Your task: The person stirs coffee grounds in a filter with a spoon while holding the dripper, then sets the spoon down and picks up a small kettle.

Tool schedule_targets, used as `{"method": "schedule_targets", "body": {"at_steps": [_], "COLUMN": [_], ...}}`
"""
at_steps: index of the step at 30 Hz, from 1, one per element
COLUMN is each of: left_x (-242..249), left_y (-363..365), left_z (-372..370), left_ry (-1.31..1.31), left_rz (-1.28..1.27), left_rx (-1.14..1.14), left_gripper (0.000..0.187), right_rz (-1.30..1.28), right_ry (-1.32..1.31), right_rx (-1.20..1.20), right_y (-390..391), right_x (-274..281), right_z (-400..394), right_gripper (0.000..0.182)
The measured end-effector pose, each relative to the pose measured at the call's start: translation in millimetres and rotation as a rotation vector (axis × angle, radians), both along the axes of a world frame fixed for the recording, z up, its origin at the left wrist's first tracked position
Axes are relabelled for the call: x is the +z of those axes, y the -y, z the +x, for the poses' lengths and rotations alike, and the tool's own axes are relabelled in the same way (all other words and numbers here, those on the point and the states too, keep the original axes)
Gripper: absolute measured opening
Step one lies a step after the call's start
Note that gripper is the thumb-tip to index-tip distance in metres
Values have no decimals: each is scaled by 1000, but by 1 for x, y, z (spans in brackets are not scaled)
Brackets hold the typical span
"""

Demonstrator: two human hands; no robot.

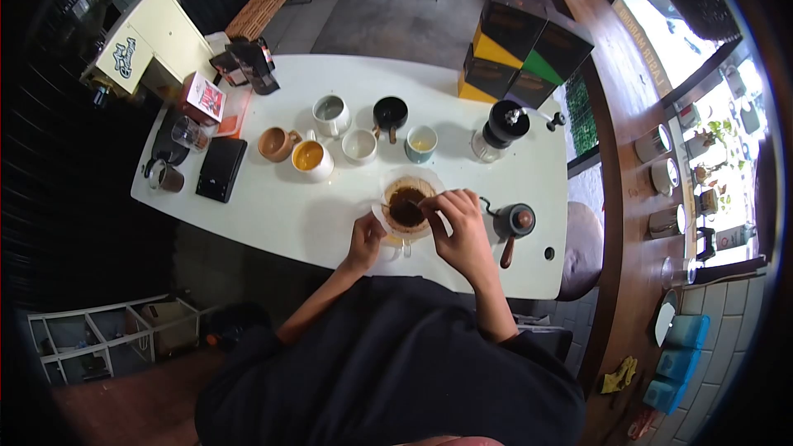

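A coffee dripper lined with a paper filter (387, 216) stands near the table's front edge, with wet dark coffee grounds (406, 205) inside. Below it, part of a glass server (405, 249) shows. My left hand (365, 243) is closed on the near left edge of the filter. Over the right side of the grounds, my right hand (459, 230) is closed in a pinch; whatever its fingertips hold is too small to make out. Right of that hand sits a dark gooseneck kettle (517, 221) with a wooden handle.
Several cups, including a white one (312, 161) and a black one (390, 113), stand beyond the dripper. A hand grinder (500, 128) and stacked boxes (514, 45) are at the back right. Left are a black scale (221, 168) and a cream machine (153, 41).
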State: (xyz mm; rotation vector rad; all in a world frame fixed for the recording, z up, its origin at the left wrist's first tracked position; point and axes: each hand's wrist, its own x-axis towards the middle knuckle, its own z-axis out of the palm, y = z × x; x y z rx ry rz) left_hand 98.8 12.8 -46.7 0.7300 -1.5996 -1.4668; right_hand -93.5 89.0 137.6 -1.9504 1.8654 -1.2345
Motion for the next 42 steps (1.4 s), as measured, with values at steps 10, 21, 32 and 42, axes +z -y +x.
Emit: {"method": "schedule_targets", "body": {"at_steps": [10, 21, 32, 42], "left_x": [18, 20, 31, 51], "left_y": [1, 6, 10, 2], "left_z": [-6, 1, 1, 12], "left_ry": [-70, -73, -68, -276], "left_rz": [41, 168, 106, 396], "left_rx": [-47, -134, -165, -219], "left_gripper": [59, 41, 50, 50], "right_rz": [-46, -30, 14, 45], "right_ry": [-147, -44, 20, 79], "right_rx": [-166, -88, -95, -90], "right_y": [-11, -20, -12, -14], "right_x": [-1, 3, -4, -10], "right_z": [7, 8, -1, -3], "right_gripper": [16, 18, 14, 14]}}
